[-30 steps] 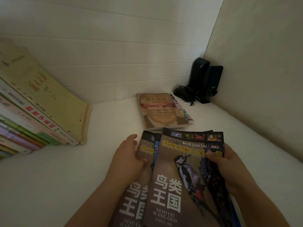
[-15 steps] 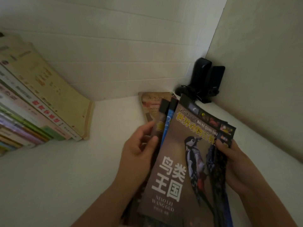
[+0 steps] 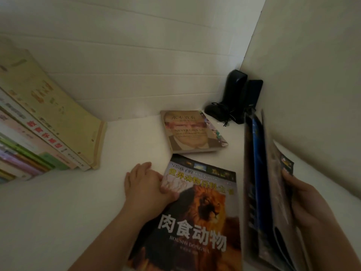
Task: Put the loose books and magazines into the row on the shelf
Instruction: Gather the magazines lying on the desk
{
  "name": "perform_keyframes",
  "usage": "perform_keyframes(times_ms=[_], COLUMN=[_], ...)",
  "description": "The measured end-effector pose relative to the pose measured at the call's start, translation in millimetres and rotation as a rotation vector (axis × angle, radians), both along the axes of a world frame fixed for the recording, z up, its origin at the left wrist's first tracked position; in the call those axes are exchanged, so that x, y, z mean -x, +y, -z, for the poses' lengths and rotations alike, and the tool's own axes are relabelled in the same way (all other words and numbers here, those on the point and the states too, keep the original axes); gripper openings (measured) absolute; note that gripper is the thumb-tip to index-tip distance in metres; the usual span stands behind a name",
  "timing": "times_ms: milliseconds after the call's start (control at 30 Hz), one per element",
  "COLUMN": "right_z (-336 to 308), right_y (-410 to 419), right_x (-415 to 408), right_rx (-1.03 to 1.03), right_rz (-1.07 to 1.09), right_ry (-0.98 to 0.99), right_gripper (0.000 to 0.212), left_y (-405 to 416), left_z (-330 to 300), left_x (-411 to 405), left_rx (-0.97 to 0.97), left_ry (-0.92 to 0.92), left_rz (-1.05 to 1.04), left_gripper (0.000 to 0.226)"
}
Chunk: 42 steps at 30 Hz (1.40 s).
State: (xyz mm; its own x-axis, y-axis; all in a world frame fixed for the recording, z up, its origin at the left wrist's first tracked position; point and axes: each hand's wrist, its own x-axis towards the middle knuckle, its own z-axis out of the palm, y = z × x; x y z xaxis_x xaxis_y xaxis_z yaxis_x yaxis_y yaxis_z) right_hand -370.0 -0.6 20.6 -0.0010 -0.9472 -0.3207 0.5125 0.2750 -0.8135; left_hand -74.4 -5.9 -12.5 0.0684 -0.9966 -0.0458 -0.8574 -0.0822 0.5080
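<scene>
Books in the row (image 3: 39,133): leaning to the left at the far left of the white shelf (image 3: 68,202), spines facing out in green, pink and cream; the outermost is showing a pale yellow cover and is tilting hardest, its lower corner resting on the shelf.
Left hand (image 3: 145,187): lying on the shelf surface just beside the lion magazine, the thumb pressing on the cover's upper left edge and the other fingers curling at that edge; whether they are reaching under it cannot be told.
Lion magazine (image 3: 197,218): lying flat and face up in the middle foreground, dark cover carrying a lion's head in orange, yellow lettering across the top and large white Chinese characters lower down.
Paperback (image 3: 190,132): sitting flat farther back, near the rear wall, its tan cover bearing a printed portrait and the words NEVER GIVE UP; a second item with a colourful edge is peeking out under its right side.
Held magazines (image 3: 259,192): standing almost on edge at the right, several thin issues fanning slightly, one blue cover showing between darker ones.
Right hand (image 3: 306,204): gripping that upright bundle from its right side, fingers wrapping round the outer cover.
Black speakers (image 3: 240,94): standing in the back right corner, a cable bundled at their foot.
</scene>
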Motion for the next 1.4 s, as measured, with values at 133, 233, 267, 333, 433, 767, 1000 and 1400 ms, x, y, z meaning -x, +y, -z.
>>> perform_keyframes(times_ms=[133, 233, 267, 333, 433, 767, 1000, 1400], right_z=[11, 20, 23, 23, 22, -31, -18, 15], right_y=[-8, -11, -11, -10, -7, 16, 15, 6], right_x=[-16, -37, -43, -54, -68, -86, -111, -109], right_rx=[0.01, 0.046, 0.078, 0.138, 0.198, 0.667, 0.737, 0.473], right_rz=[0.033, 0.057, 0.076, 0.132, 0.157, -0.009, -0.023, -0.043], right_ry=[-0.013, 0.134, 0.208, 0.326, 0.403, 0.334, 0.423, 0.958], right_gripper=[0.036, 0.019, 0.007, 0.015, 0.019, 0.059, 0.051, 0.016], left_y=[4, 10, 12, 16, 23, 29, 25, 23], left_z=[-5, -11, -16, -23, -25, -57, -40, -24], left_x=[4, 9, 9, 9, 11, 0, -6, -11], left_rx=[0.133, 0.139, 0.155, 0.161, 0.194, 0.767, 0.589, 0.402], left_ry=[0.256, 0.807, 0.975, 1.14, 1.042, 0.978, 1.088, 0.744], left_rz=[-0.013, -0.024, -0.064, -0.146, -0.018, 0.254, 0.193, -0.036], left_gripper=[0.019, 0.016, 0.013, 0.005, 0.015, 0.056, 0.048, 0.012])
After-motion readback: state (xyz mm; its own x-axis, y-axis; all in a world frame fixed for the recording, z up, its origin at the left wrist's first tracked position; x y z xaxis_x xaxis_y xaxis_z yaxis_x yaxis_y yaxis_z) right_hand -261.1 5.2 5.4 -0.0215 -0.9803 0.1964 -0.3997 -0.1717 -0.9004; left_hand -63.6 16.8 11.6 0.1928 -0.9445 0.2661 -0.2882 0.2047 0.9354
